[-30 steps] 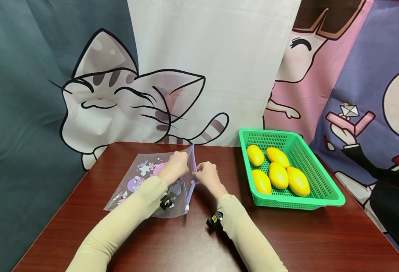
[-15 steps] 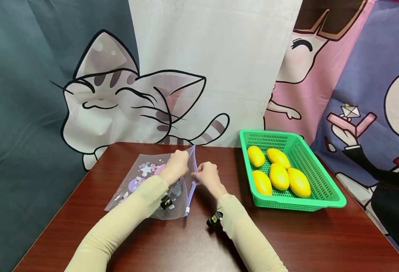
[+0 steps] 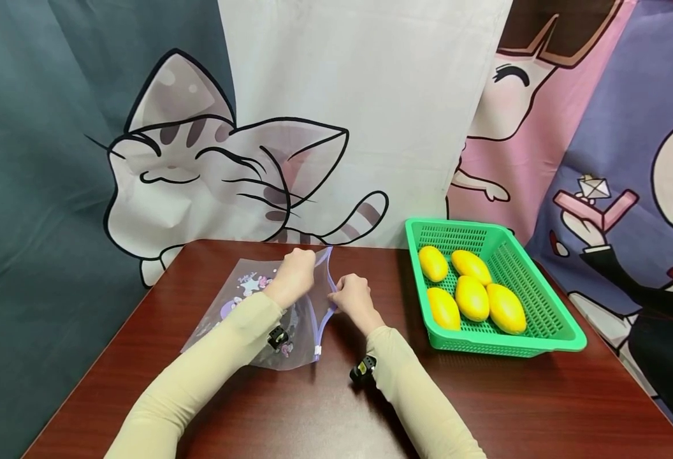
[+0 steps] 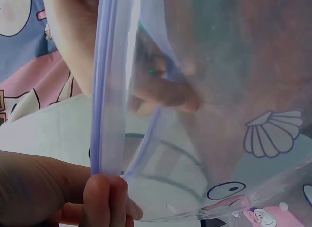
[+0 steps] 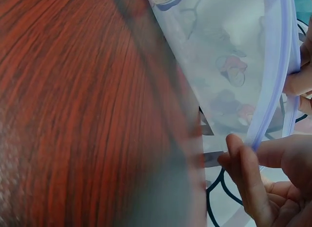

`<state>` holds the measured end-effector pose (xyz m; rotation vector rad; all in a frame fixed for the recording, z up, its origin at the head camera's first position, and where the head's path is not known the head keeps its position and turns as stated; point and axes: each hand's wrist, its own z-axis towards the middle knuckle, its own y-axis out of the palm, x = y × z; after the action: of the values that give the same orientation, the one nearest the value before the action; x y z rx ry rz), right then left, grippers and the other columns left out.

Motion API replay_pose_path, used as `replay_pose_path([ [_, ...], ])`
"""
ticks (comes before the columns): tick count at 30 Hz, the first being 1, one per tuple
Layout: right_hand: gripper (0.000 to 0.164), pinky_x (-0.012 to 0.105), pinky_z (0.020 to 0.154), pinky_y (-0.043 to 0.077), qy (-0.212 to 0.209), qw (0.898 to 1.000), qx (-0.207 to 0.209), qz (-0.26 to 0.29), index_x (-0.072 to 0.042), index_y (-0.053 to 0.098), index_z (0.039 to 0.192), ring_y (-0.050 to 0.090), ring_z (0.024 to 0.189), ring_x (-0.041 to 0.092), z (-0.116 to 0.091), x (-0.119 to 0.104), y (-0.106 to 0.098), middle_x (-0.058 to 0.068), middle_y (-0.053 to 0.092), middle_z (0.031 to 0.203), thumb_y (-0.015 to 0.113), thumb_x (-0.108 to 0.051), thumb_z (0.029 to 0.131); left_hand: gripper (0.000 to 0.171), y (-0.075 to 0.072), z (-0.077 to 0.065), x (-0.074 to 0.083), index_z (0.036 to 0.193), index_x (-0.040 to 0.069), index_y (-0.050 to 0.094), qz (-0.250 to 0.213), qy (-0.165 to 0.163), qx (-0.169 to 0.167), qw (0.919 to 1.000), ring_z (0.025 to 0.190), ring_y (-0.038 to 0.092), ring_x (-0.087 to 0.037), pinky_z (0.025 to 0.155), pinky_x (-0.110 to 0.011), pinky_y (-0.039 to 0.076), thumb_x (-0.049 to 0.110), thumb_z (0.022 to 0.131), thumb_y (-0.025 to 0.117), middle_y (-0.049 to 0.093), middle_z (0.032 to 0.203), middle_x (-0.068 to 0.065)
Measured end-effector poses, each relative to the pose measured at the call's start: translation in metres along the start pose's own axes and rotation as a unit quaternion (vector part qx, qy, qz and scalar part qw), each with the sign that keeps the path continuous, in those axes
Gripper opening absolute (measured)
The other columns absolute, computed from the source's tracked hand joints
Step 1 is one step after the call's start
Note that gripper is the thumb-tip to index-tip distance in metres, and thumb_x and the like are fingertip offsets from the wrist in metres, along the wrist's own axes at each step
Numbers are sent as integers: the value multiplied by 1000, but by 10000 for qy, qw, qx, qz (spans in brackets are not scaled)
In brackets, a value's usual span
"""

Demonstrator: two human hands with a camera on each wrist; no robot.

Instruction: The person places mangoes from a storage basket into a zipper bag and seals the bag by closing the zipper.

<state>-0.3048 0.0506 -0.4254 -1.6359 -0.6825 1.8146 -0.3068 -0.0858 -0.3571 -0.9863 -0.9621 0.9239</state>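
A clear zip bag [image 3: 256, 287] with cartoon prints and a lavender zip edge [image 4: 101, 85] is held over the left half of the wooden table. My left hand [image 3: 295, 274] pinches one side of its mouth, thumb and fingers on the zip strip in the left wrist view. On the opposite lip, my right hand [image 3: 352, 296] pinches the other strip, fingertips showing at the edge in the right wrist view. Between the hands the two lips stand apart. A white slider [image 3: 317, 350] sits at the near end of the zip. The left forearm covers part of the bag.
A green plastic basket [image 3: 543, 299] stands on the right of the table [image 3: 348, 421], holding several yellow mangoes [image 3: 471, 298]. Behind the table hangs a cartoon-printed cloth [image 3: 371, 95]. Small black cameras [image 3: 362, 369] are strapped to both wrists.
The left hand has shifted slightly left and the bag's two zip lips have drawn apart, widening the mouth. The right hand stays nearly in place; the basket has not moved.
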Motion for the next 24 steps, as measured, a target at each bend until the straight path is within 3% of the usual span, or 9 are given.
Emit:
replay_pose_path([
  [4, 17, 31, 74, 56, -2, 10000, -40, -18, -8, 63, 65, 60, 39, 7, 0, 1, 0, 1, 63, 53, 77, -13, 73, 10, -5, -2, 1, 79, -2, 64, 0, 96, 85, 9999, 74, 68, -37, 56, -42, 54, -8, 78, 56, 67, 82, -23],
  [9, 20, 31, 81, 54, -12, 9994, -346, -35, -9, 62, 66, 59, 39, 5, 0, -1, -1, -1, 63, 50, 81, -17, 70, 11, -10, -3, 0, 80, -2, 63, -20, 67, -7, 10000, 71, 68, -35, 51, -38, 52, -8, 80, 54, 66, 83, -22],
  [14, 23, 27, 71, 54, 3, 9987, -501, -93, -10, 63, 65, 61, 42, 8, -1, -3, -2, -2, 62, 49, 84, -19, 66, 11, -14, -2, -4, 83, -3, 64, 120, 75, -65, 9999, 71, 67, -34, 51, -37, 51, -6, 81, 54, 66, 85, -23],
  [24, 25, 41, 83, 52, -10, 9987, -364, -353, -10, 62, 63, 60, 51, 18, -3, 2, -2, -1, 60, 48, 86, -15, 62, 11, -28, -4, -10, 82, -3, 63, 358, 41, -230, 9991, 74, 68, -34, 57, -42, 54, -8, 80, 53, 68, 86, -20],
])
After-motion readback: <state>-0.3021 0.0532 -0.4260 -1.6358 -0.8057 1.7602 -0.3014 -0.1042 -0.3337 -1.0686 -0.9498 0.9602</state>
